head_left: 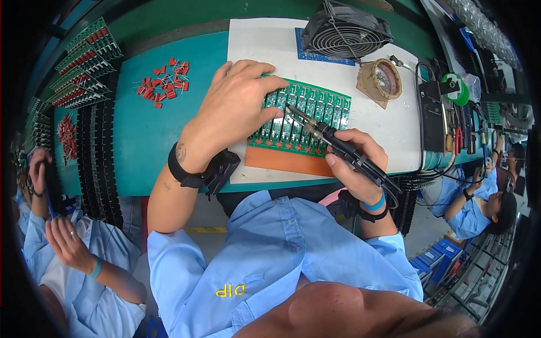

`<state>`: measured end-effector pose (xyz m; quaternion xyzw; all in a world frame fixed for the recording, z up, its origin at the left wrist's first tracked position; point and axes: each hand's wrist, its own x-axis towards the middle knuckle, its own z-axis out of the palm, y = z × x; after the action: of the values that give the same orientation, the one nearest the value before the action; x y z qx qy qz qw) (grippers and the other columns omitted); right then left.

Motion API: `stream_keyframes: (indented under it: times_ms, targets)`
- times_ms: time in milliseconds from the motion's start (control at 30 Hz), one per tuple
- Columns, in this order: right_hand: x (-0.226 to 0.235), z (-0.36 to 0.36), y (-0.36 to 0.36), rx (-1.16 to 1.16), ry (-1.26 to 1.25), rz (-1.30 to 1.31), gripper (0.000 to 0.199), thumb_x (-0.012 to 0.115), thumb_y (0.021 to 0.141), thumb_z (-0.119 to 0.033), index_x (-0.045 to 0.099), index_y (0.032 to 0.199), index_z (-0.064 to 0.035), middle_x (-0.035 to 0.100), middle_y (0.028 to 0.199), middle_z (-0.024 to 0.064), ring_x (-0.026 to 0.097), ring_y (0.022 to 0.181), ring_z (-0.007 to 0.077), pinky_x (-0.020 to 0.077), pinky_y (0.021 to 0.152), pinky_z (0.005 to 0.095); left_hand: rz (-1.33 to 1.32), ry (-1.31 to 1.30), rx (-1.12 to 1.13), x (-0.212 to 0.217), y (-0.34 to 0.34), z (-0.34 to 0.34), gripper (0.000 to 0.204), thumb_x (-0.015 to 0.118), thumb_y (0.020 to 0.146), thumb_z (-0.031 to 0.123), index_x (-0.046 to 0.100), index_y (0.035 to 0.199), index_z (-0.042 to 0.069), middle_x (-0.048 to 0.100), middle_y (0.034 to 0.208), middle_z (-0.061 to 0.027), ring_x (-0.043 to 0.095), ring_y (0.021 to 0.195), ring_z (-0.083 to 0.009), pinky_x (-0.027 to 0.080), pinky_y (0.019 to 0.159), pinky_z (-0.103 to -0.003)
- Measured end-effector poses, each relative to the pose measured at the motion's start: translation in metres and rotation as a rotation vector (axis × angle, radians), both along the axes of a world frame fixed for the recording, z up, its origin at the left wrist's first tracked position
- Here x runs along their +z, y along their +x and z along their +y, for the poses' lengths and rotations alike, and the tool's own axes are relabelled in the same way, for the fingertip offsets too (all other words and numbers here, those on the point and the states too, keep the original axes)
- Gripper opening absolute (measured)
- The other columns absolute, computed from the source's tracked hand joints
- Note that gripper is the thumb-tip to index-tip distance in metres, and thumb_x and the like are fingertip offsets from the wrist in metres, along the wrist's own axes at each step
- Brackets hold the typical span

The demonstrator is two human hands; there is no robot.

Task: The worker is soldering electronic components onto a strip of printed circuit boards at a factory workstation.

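Observation:
A green circuit board panel, with rows of narrow boards, lies on a flat orange-brown sheet. My left hand rests over its left end, thumb and index finger gripping it near the edge; the other fingers curl past its far corner. In my right hand is a soldering iron with a black handle and a cable running back past my wrist. The iron slants left, its metal tip at the upper left part of the panel, close to my left thumb. Whether the tip touches the solder points, I cannot tell.
Red components with wire legs lie in a loose pile on the green mat. A black fan and a round tan pot stand behind the panel. Black slotted racks stand left. Co-workers sit on both sides.

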<state>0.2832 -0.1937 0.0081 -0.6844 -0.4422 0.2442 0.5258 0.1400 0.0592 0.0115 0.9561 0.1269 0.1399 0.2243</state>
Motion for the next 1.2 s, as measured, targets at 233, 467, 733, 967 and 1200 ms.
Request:
stream_keyframes:
  times_ms: [233,467,733,967,1200]
  targets:
    - [0.001,-0.002,0.0,-0.014,0.01,-0.024,0.04,0.079,0.084,0.005,0.064,0.121,0.0044,0.073,0.1,0.0111,0.07,0.088,0.0133,0.0567,0.081,0.0274,-0.005,-0.01,0.009,0.001,0.0,0.0,0.043,0.086,0.081,0.023,0.076,0.122,0.013,0.067,0.136,-0.0133,0.056,0.135,-0.033,0.037,0.118,-0.058]
    - [0.006,-0.011,-0.003,-0.007,0.131,0.008,0.04,0.08,0.085,0.003,0.063,0.121,0.0045,0.072,0.1,0.0121,0.069,0.089,0.0138,0.0563,0.08,0.0268,0.013,-0.003,-0.004,0.003,-0.001,0.0,0.046,0.086,0.081,0.024,0.075,0.125,0.013,0.066,0.138,-0.0134,0.055,0.136,-0.0336,0.038,0.118,-0.059]
    - [0.001,0.002,-0.007,0.015,0.057,0.029,0.04,0.079,0.084,0.005,0.064,0.122,0.0045,0.073,0.102,0.0117,0.07,0.092,0.0135,0.0569,0.083,0.0275,0.001,0.088,0.004,0.012,-0.008,0.005,0.05,0.086,0.079,0.019,0.073,0.126,0.01,0.065,0.14,-0.0129,0.057,0.132,-0.0354,0.043,0.113,-0.047]
    - [-0.005,0.012,-0.006,0.024,0.035,0.035,0.04,0.078,0.085,0.005,0.064,0.123,0.0044,0.074,0.102,0.0113,0.072,0.093,0.0139,0.0575,0.085,0.028,0.046,0.038,0.032,0.006,-0.01,0.006,0.045,0.085,0.081,0.018,0.075,0.124,0.012,0.065,0.14,-0.0139,0.055,0.136,-0.0342,0.039,0.117,-0.055]
    - [0.001,0.013,-0.007,0.02,-0.001,0.052,0.04,0.079,0.085,0.004,0.064,0.123,0.004,0.075,0.1,0.0112,0.072,0.091,0.0141,0.0578,0.084,0.028,0.039,0.015,0.034,0.006,-0.01,0.007,0.042,0.085,0.082,0.019,0.076,0.123,0.013,0.066,0.138,-0.0138,0.056,0.135,-0.0328,0.039,0.116,-0.055]
